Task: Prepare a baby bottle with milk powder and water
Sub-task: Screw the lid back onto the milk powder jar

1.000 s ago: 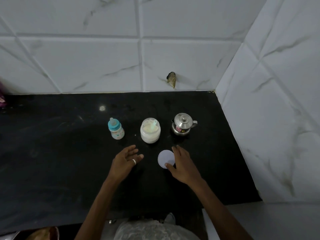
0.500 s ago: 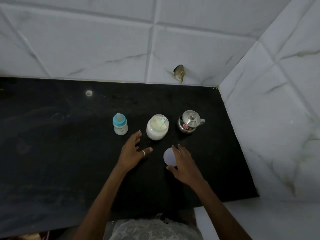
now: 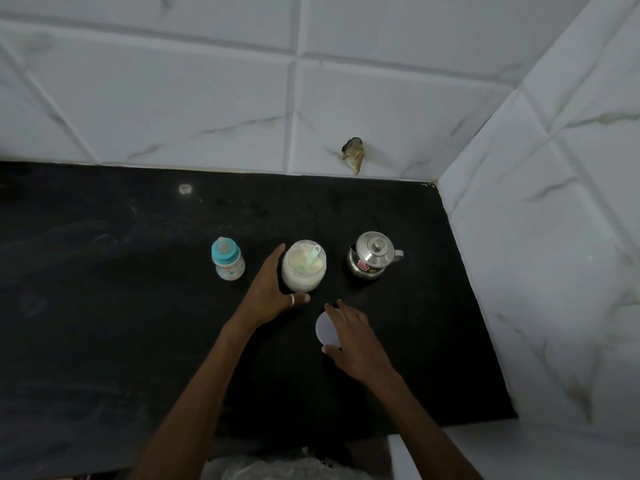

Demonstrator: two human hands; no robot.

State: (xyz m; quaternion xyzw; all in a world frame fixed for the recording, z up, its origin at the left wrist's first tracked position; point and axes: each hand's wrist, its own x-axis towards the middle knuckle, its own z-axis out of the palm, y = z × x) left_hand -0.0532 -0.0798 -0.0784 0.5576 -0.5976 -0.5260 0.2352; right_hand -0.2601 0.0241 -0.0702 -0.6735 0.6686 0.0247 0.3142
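A small baby bottle (image 3: pixel 227 259) with a teal cap stands on the black counter (image 3: pixel 104 306). To its right is an uncapped glass jar of milk powder (image 3: pixel 304 266) with a pale scoop inside. A steel lidded kettle (image 3: pixel 371 256) stands further right. My left hand (image 3: pixel 270 292) reaches to the jar's left side, fingers spread along it, thumb under its front. My right hand (image 3: pixel 353 337) rests over the jar's white round lid (image 3: pixel 325 329), which lies flat on the counter, fingertips on its edge.
White marble-patterned tiled walls close the counter at the back and on the right (image 3: pixel 554 237). A chipped hole (image 3: pixel 353 154) marks the back wall. The counter's front edge runs near my body; a white ledge (image 3: pixel 519 452) lies at the lower right.
My left hand has moved forward from the bare counter up to the left side of the powder jar. My right hand stays on the white lid. The camera has shifted a little.
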